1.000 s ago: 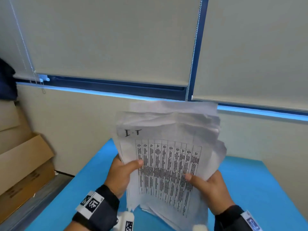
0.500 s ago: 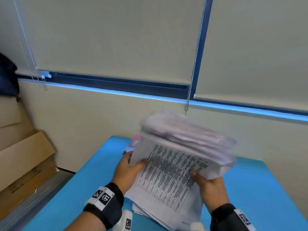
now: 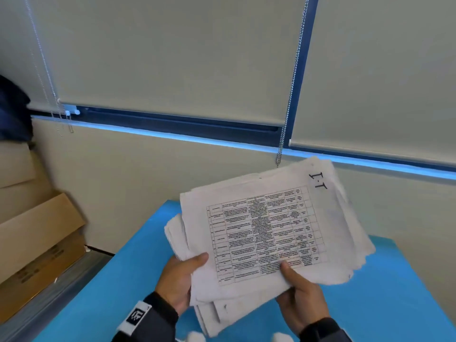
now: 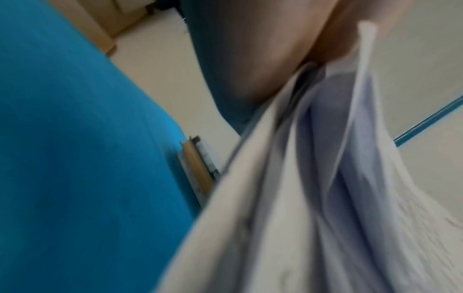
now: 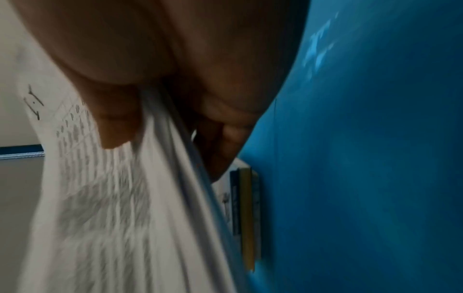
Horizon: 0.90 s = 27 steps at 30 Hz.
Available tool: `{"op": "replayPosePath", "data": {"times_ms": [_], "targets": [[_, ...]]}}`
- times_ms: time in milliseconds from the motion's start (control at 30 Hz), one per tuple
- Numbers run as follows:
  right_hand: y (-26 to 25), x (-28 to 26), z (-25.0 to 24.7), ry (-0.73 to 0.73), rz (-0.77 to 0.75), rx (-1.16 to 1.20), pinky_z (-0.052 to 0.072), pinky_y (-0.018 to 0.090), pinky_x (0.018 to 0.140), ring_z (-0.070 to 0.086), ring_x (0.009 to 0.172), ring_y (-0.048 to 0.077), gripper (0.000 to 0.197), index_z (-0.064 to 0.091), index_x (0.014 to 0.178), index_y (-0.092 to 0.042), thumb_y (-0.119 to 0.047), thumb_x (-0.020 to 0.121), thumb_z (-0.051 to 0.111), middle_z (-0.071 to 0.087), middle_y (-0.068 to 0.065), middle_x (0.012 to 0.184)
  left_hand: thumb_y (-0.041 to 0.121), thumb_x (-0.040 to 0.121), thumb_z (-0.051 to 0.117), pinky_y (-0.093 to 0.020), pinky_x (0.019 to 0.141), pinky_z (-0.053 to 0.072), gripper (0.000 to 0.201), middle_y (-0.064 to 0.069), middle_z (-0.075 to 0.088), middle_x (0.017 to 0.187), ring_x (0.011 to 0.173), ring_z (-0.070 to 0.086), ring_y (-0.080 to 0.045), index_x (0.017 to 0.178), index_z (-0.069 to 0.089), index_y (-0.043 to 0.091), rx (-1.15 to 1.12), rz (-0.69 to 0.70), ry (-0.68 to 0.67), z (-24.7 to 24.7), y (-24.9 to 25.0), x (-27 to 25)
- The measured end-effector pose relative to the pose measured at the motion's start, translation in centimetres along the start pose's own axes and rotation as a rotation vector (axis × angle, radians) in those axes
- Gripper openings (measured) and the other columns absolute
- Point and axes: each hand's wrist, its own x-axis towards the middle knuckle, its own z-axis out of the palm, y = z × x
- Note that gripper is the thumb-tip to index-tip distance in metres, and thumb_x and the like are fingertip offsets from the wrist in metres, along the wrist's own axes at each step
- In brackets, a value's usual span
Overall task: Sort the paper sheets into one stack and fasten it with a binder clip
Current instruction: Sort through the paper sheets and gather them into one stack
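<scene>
A loose stack of white paper sheets (image 3: 266, 233) is held in the air above the blue table (image 3: 123, 280), its top sheet showing a printed grid and a handwritten mark. My left hand (image 3: 180, 280) grips the stack's lower left edge, thumb on top. My right hand (image 3: 301, 294) grips the lower right edge, thumb pressed on the print. The sheets (image 4: 313, 198) fan apart unevenly in the left wrist view, and the printed top sheet (image 5: 100, 198) bends under my thumb in the right wrist view. No binder clip is recognisable in any view.
A small flat box-like object (image 5: 246, 216) lies on the blue table under the stack, also seen as an object (image 4: 198, 168) in the left wrist view. Cardboard boxes (image 3: 37, 243) stand at the left. A wall with window blinds and bead chains (image 3: 288, 95) lies behind.
The stack has been turned clockwise: it stood upright with the handwritten mark at top left, tipped forward, and now lies sideways with the mark at upper right. Both hands kept their grip.
</scene>
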Motion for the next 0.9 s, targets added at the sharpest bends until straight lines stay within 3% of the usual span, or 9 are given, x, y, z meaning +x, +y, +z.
{"op": "replayPosePath", "data": {"times_ms": [133,233,367,433,567,633,733,800,900], "targets": [[-2.3,0.0,-3.5,-0.04,-0.046,-0.067,0.058,0.044,0.072,0.072,0.088,0.031,0.073,0.063,0.121,-0.017,-0.021,0.051,0.085,0.073,0.01,0.11,-0.008,0.08,0.066,-0.049,0.09,0.055,0.033,-0.019,0.073,0.109,0.101,0.07,-0.035,0.111,0.068,0.002,0.161,0.097,0.016,-1.5,3.0,0.6],[-4.7,0.2,-5.0,-0.072,-0.061,-0.253,0.057,0.049,0.085,0.067,0.106,0.038,0.055,0.059,0.126,-0.008,-0.006,0.072,0.068,0.069,0.017,0.119,0.002,0.066,0.074,-0.053,0.094,0.052,0.043,-0.02,0.073,0.108,0.102,0.069,-0.038,0.109,0.068,0.001,0.237,0.122,0.009,-2.7,4.6,0.9],[-6.7,0.8,-4.6,-0.056,-0.153,-0.621,0.056,0.049,0.088,0.07,0.101,0.033,0.055,0.067,0.115,-0.006,-0.004,0.062,0.082,0.073,0.014,0.111,0.008,0.065,0.072,-0.053,0.096,0.05,0.052,-0.02,0.072,0.11,0.105,0.068,-0.038,0.115,0.065,0.0,0.294,0.107,-0.034,-3.3,4.9,1.0],[-7.3,1.0,-4.2,-0.026,-0.235,-0.692,0.055,0.043,0.082,0.072,0.095,0.028,0.044,0.069,0.109,-0.006,0.0,0.066,0.077,0.076,0.01,0.104,0.01,0.063,0.076,-0.051,0.094,0.051,0.052,-0.019,0.072,0.11,0.104,0.068,-0.037,0.113,0.066,0.002,0.305,0.12,-0.061,-3.3,4.7,0.9],[-7.8,1.2,-3.5,-0.042,-0.373,-0.718,0.058,0.04,0.077,0.072,0.091,0.024,0.035,0.072,0.104,-0.005,0.004,0.07,0.074,0.077,0.009,0.099,0.031,0.04,0.094,-0.041,0.089,0.052,0.075,-0.011,0.075,0.108,0.101,0.071,-0.026,0.108,0.07,0.011,0.318,0.197,-0.064,-3.5,4.8,1.5],[-7.3,1.4,-3.8,-0.047,-0.362,-0.715,0.055,0.042,0.079,0.072,0.09,0.025,0.033,0.073,0.101,-0.007,0.01,0.072,0.072,0.076,0.01,0.099,0.027,0.043,0.088,-0.042,0.091,0.052,0.074,-0.011,0.074,0.109,0.102,0.07,-0.027,0.112,0.068,0.01,0.341,0.165,-0.075,-3.9,4.7,1.8],[-5.8,1.8,-4.8,-0.12,-0.273,-0.679,0.056,0.039,0.078,0.07,0.091,0.027,0.047,0.074,0.097,-0.013,0.009,0.056,0.075,0.075,0.012,0.1,0.018,0.032,0.09,-0.048,0.092,0.051,0.09,-0.02,0.072,0.111,0.106,0.066,-0.038,0.116,0.063,0.002,0.351,0.03,-0.077,-5.6,3.7,1.7],[-4.6,1.9,-5.0,-0.11,-0.189,-0.675,0.058,0.033,0.07,0.07,0.089,0.03,0.05,0.07,0.098,-0.008,0.003,0.049,0.067,0.076,0.01,0.094,0.009,0.036,0.084,-0.051,0.092,0.05,0.081,-0.027,0.07,0.11,0.104,0.064,-0.045,0.113,0.063,-0.004,0.345,-0.017,-0.036,-6.7,2.5,1.8],[-3.0,2.4,-4.5,-0.049,-0.192,-0.871,0.053,0.035,0.067,0.069,0.088,0.03,0.045,0.07,0.094,-0.011,-0.007,0.05,0.066,0.077,0.0,0.083,-0.011,0.067,0.07,-0.047,0.088,0.052,0.033,-0.025,0.072,0.103,0.092,0.068,-0.038,0.098,0.068,0.0,0.364,0.054,0.093,-6.4,1.1,2.0]]}}
